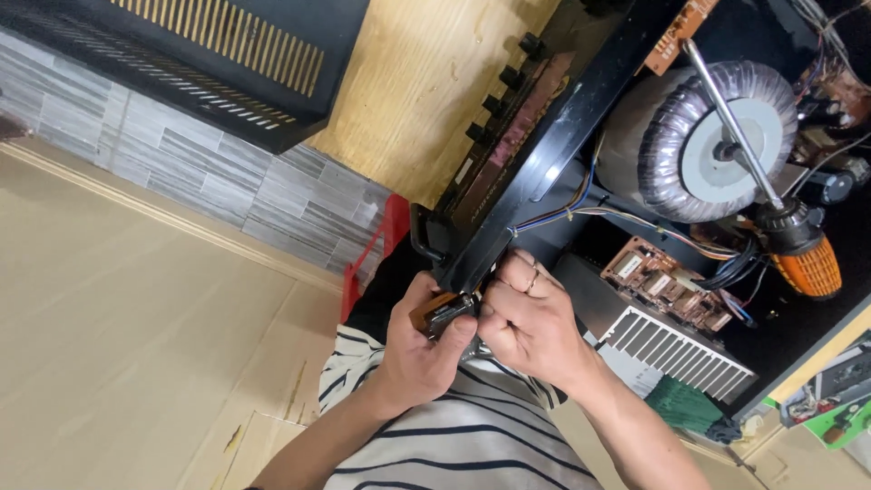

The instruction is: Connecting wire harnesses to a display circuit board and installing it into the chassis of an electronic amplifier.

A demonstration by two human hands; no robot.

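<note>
An open black amplifier chassis [562, 136] lies on a wooden table [417, 82]. Both hands meet at its near corner. My left hand [419, 352] is closed around a small brown-handled tool [437, 311] with a metal tip. My right hand [531, 327], with a ring on one finger, is curled tight against the chassis edge, and its thumb and forefinger pinch the tool's metal end. What lies under the fingers is hidden. My striped shirt [454, 436] is below the hands.
Inside the chassis are a large ring-shaped transformer [676, 154], a brown circuit board [667, 286] and a finned heat sink [676, 349]. A screwdriver with an orange handle [810, 265] rests across the transformer. A black vented cover [227, 54] stands at the top left, above a tiled wall.
</note>
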